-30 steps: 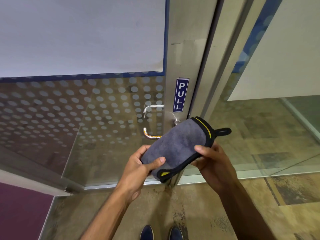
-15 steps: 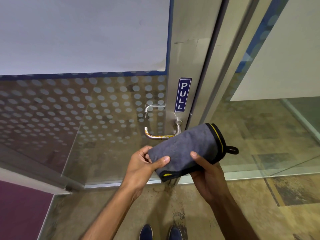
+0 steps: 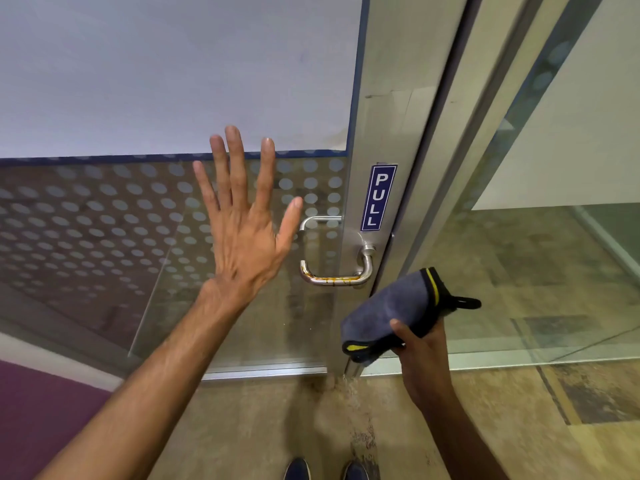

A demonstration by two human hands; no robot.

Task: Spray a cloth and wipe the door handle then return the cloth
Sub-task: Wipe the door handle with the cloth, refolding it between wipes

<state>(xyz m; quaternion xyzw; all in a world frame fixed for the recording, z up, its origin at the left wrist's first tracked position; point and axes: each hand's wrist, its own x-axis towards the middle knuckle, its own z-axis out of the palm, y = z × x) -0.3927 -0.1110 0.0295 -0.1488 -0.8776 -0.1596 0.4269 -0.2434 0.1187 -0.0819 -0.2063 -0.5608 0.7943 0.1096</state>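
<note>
A steel lever door handle point(image 3: 337, 279) sticks out from the metal door stile, with orange-brown stains along its bar. My right hand point(image 3: 420, 355) holds a folded grey cloth point(image 3: 391, 313) with black and yellow trim and a black loop, just below and right of the handle. My left hand point(image 3: 244, 223) is raised with fingers spread wide, against or near the dotted glass left of the handle. It holds nothing. No spray bottle is in view.
A blue PULL sign point(image 3: 378, 197) sits on the metal stile point(image 3: 388, 98) above the handle. The glass door panel point(image 3: 104, 230) has a frosted dot pattern. A second glass pane point(image 3: 540, 265) stands to the right. My shoes point(image 3: 325, 469) show at the bottom on the mottled floor.
My left hand let go of the cloth and rose up with fingers spread, left of the handle. The cloth stays in my right hand alone, moved right and down.
</note>
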